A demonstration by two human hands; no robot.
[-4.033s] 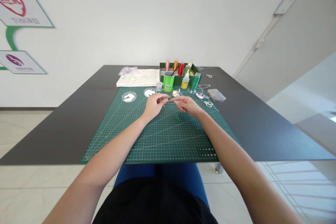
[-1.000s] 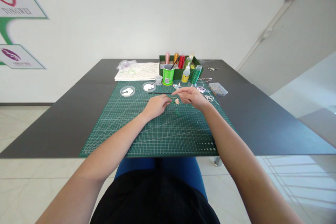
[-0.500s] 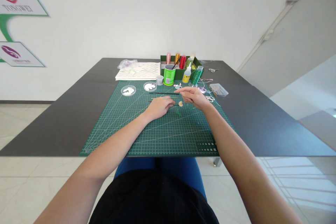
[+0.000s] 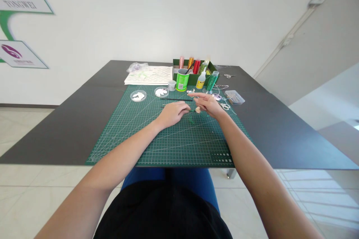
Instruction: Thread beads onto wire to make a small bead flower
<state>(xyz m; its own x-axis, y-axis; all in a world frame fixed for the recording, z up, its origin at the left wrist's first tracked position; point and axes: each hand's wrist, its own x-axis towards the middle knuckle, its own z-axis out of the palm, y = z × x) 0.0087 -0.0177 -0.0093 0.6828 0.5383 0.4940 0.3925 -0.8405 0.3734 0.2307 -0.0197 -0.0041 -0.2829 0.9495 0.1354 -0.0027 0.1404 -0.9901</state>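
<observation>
Green mat (image 4: 174,142), left fingers (image 4: 183,108) closed on stem (image 4: 192,111)

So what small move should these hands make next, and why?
Perhaps the right hand should steady the cream flower-like piece: it sticks out on a thin stem from the fingers of the left hand, and the right hand is close beside it. Whether the right hand grips anything is too small to tell.

Plain black top (image 4: 165,213), near, rounded outline; blue trousers (image 4: 195,183) just beyond, both legs showing; forearms (image 4: 126,145) bare.
</observation>
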